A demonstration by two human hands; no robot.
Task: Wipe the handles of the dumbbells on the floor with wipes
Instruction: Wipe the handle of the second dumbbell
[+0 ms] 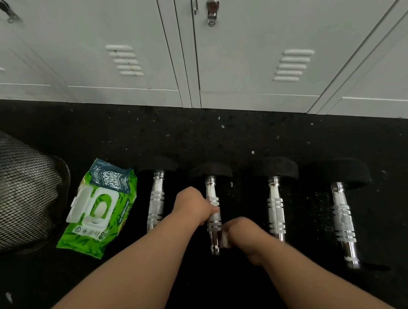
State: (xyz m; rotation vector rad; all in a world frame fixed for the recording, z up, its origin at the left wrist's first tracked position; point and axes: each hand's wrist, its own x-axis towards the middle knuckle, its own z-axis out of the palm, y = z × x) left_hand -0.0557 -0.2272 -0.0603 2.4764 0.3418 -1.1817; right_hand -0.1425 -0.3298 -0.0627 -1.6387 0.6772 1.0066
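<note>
Wipes pack [100, 209] left of four dumbbells [275, 207]; lockers [245, 39] behind.

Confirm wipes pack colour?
Bright green leaf print, dark teal top panel, white flip lid open: wipes pack, head view.

Green leaf-patterned wipes pack [99, 212], chrome dumbbell handles [275, 209] with black heads, black speckled floor [219, 124].

four dumbbells [213, 206], one pack of wipes [98, 209], one mesh bin [7, 198], two hands [195, 204]
</note>
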